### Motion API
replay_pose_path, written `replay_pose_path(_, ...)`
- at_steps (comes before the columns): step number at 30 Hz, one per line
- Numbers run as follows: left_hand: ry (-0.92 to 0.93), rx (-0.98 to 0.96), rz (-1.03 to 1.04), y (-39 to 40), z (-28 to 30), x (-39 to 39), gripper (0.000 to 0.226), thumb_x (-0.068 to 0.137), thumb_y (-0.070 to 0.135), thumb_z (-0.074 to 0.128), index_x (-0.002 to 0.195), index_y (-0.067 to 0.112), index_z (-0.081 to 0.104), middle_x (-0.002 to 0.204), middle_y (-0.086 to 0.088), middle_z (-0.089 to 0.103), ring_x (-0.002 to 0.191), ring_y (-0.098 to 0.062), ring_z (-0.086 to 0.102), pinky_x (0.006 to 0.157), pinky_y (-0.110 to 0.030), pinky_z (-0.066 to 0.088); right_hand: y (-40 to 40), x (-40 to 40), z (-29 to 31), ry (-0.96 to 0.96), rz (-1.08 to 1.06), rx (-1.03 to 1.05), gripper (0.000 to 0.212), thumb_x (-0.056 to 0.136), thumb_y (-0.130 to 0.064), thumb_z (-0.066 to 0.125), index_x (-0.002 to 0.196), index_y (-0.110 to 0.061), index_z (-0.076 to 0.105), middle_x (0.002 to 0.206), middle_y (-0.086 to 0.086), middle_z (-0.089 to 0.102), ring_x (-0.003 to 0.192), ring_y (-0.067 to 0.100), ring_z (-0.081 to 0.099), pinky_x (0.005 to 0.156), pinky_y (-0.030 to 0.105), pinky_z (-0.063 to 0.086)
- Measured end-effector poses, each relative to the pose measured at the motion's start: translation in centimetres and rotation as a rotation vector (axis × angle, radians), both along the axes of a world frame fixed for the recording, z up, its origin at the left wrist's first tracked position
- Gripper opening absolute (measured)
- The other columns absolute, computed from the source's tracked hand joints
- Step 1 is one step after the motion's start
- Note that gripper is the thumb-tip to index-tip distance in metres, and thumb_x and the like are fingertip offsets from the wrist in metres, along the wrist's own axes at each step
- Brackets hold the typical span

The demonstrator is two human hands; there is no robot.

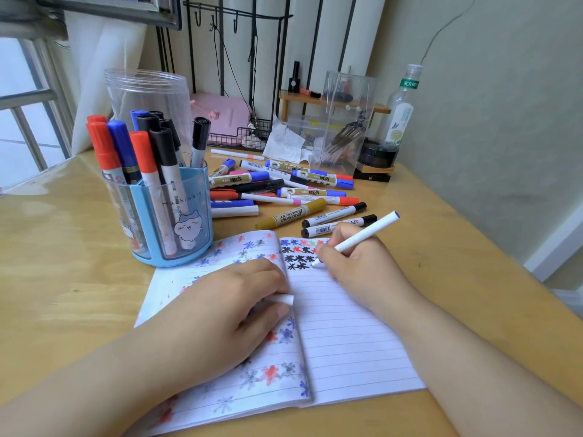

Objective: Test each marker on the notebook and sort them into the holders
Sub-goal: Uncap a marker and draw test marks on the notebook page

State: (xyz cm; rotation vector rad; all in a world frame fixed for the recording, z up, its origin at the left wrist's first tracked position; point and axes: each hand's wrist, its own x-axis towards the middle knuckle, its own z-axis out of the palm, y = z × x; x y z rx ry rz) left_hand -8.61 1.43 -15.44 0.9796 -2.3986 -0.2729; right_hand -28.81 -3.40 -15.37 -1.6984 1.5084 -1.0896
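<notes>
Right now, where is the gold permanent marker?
Head view: the gold permanent marker lies on the desk just beyond the notebook, right of the blue holder.

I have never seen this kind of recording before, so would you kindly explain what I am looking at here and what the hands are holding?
There is no machine: a person wears one wide-angle camera on the head, looking down at their own two bare hands on a wooden desk. An open lined notebook lies in front, with small coloured star scribbles on both pages. The right hand grips a white marker with its tip on the right page. The left hand rests on the left page and pinches a small white piece, probably the cap. A blue holder full of markers stands to the left, a clear jar behind it, and a loose pile of markers lies beyond the notebook.
</notes>
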Motion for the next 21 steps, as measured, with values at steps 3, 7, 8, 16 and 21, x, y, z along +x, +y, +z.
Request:
replay_pose_path(3, -0.006, -0.01, 0.003, -0.01, 0.03, 0.0, 0.029, 0.088, 0.045, 0.037, 0.095, 0.027, 0.059, 0.093, 0.019, 0.055, 0.076, 0.016, 0.039, 0.07, 0.001, 0.031, -0.02, 0.14, 0.0, 0.068, 0.014, -0.002, 0.03, 0.087, -0.019, 0.061, 0.064, -0.017, 0.042, 0.052, 0.0, 0.046, 0.047, 0.014, 0.033, 0.042, 0.022, 0.027)
replay_pose_path(7, -0.005, -0.009, 0.004, 0.07, 0.07, 0.05, 0.03, 0.087, 0.045, 0.037, 0.095, 0.027, 0.06, 0.093, 0.018, 0.055, 0.077, 0.015, 0.039, 0.071, 0.001, 0.03, -0.12, -0.05, 0.16, 0.038, -0.02, 0.016, 0.031, 0.088, -0.017, 0.06, 0.063, -0.019, 0.041, 0.047, -0.007, 0.04, 0.043, 0.01, 0.03, 0.04, 0.02, 0.025)
replay_pose_path(8, -0.008, -0.01, 0.005, 0.07, 0.07, 0.05, 0.03, 0.087, 0.044, 0.038, 0.095, 0.027, 0.06, 0.094, 0.018, 0.055, 0.077, 0.014, 0.039, 0.071, 0.001, 0.031, -0.1, -0.05, 0.18, 0.029, -0.018, 0.018, 0.03, 0.088, -0.018, 0.059, 0.064, -0.018, 0.041, 0.051, -0.002, 0.043, 0.044, 0.012, 0.031, 0.041, 0.02, 0.025)
replay_pose_path(16, -0.008, 0.001, 0.012, 0.06, 0.02, 0.06, 0.031, 0.087, 0.047, 0.035, 0.095, 0.028, 0.058, 0.094, 0.018, 0.054, 0.082, 0.004, 0.049, 0.072, -0.01, 0.037, 0.12, 0.15, 0.23, 0.012, -0.003, 0.024, 0.03, 0.086, -0.016, 0.06, 0.063, -0.017, 0.041, 0.05, 0.001, 0.041, 0.044, 0.012, 0.029, 0.04, 0.02, 0.024)
replay_pose_path(21, -0.013, 0.002, 0.008, 0.04, 0.09, 0.04, 0.031, 0.087, 0.046, 0.036, 0.096, 0.027, 0.059, 0.094, 0.019, 0.054, 0.08, 0.01, 0.044, 0.072, -0.003, 0.033, 0.18, 0.24, 0.35, 0.062, 0.0, 0.025, 0.031, 0.087, -0.018, 0.061, 0.063, -0.017, 0.041, 0.045, -0.008, 0.042, 0.04, 0.008, 0.028, 0.038, 0.019, 0.024)
